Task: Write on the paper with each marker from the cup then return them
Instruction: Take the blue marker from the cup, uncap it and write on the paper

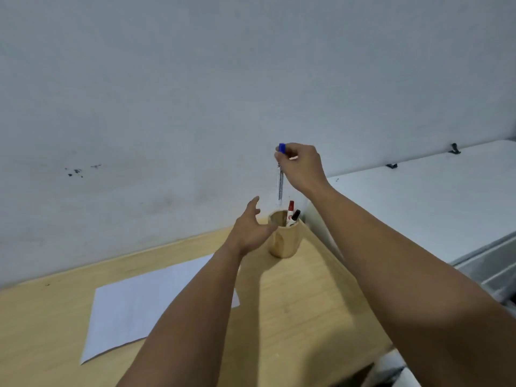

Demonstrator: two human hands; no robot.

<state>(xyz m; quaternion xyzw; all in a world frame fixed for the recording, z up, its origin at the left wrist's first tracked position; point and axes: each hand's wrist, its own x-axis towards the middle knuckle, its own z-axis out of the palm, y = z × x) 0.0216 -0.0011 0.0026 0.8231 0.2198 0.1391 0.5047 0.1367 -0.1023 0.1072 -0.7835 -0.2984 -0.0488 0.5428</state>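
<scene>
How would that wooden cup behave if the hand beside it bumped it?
The wooden cup looks thick-walled and squat, so it would probably slide rather than tip. The red marker and black marker lean to one side, which may slightly favour tipping that way.

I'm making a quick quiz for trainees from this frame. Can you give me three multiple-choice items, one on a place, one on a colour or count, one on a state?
1. Where does the wooden cup stand?
A. On the paper
B. Near the desk's far right corner, by the wall
C. On the white cabinet

2. What colour is the cap of the marker held up by the right hand?
A. Blue
B. Green
C. Yellow

3. What is the left hand doing?
A. Gripping a marker
B. Pressing flat on the paper
C. Open, beside the cup

Answers: 1 B, the cup sits at the desk corner, clear of the paper. 2 A, the blue-capped marker hangs above the cup, while the red-capped marker and black-capped marker stay inside. 3 C, its fingers are spread and hold nothing.
</scene>
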